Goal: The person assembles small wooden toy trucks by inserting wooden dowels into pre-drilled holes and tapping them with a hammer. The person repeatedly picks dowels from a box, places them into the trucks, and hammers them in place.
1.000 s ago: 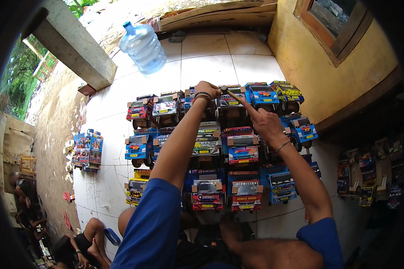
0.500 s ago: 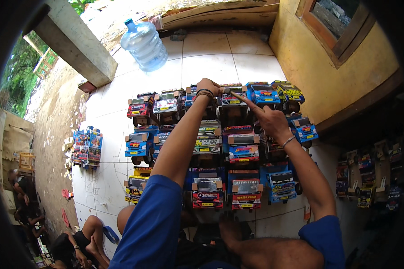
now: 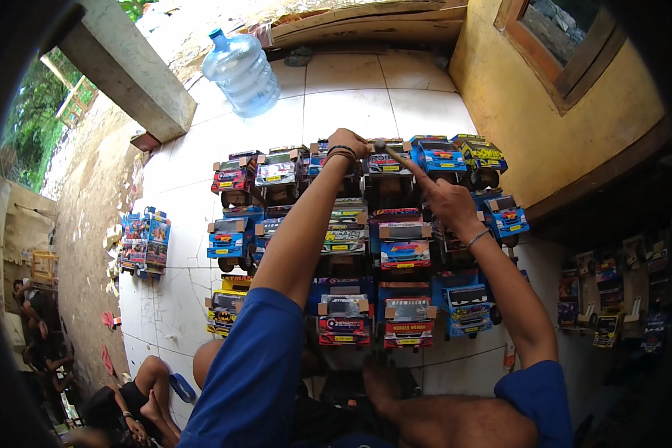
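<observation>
In my right hand [image 3: 452,201] is a small hammer [image 3: 400,157] with a wooden handle, my index finger laid along it. Its dark head is over the top of a toy truck [image 3: 388,166] in the far row. Beside that truck's upper left edge my left hand [image 3: 349,142] is closed, fingers bent down; whatever they pinch is hidden. Toy trucks with colourful printed sides stand in several rows below my arms. Among them are a blue truck [image 3: 438,155] right of the hammer and a red one [image 3: 409,325] in the near row.
A clear blue water jug [image 3: 243,73] stands on the white tiles beyond the trucks. More toy trucks [image 3: 145,243] are grouped at the left, others [image 3: 608,299] at the right. A yellow wall [image 3: 560,149] bounds the right side. Another person's legs [image 3: 153,388] show at lower left.
The hammer head has risen slightly off the truck's top. Both hands stay in nearly the same place.
</observation>
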A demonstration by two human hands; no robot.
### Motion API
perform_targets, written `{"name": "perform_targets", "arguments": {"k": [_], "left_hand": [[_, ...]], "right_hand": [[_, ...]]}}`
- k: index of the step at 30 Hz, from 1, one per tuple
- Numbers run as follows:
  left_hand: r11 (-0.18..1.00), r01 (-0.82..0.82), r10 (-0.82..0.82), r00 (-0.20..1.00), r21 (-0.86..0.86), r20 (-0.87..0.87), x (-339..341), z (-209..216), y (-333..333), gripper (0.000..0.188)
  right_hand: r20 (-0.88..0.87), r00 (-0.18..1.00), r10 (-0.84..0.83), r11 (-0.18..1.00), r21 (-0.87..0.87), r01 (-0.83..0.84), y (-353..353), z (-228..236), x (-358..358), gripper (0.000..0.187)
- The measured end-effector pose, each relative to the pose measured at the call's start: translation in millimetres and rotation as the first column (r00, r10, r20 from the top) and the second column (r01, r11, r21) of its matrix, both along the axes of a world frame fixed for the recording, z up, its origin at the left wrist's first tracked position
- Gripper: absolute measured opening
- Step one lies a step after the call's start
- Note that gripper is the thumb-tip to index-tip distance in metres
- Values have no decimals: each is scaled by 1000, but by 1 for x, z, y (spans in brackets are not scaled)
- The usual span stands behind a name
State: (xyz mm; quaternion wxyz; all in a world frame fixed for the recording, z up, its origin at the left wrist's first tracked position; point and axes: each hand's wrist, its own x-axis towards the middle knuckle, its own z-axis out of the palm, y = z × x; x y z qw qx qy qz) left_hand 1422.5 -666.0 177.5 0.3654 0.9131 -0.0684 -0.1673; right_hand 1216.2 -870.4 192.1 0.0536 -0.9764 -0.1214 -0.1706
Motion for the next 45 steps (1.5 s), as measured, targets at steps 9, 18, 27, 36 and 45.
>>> {"name": "perform_targets", "arguments": {"k": [9, 18, 27, 36, 45], "left_hand": [[998, -31, 31, 999, -56, -10, -1, -8, -1, 28], [998, -35, 29, 992, 46, 121, 0, -25, -1, 24], [957, 112, -49, 971, -266, 235, -52, 64, 75, 28], [945, -271, 222, 943, -184, -248, -315, 89, 413, 33], [855, -452, 501, 601, 252, -622, -648, -50, 540, 34]], "right_hand": [[-113, 992, -52, 998, 18, 55, 11, 0, -2, 72], [-65, 996, -53, 985, 159, 63, 27, 8, -5, 62], [-217, 953, -212, 966, 100, 238, 34, 2, 12, 59], [-215, 969, 124, 792, 610, 35, 75, 9, 13, 58], [-448, 689, 569, 691, 715, -107, 210, 106, -79, 50]]}}
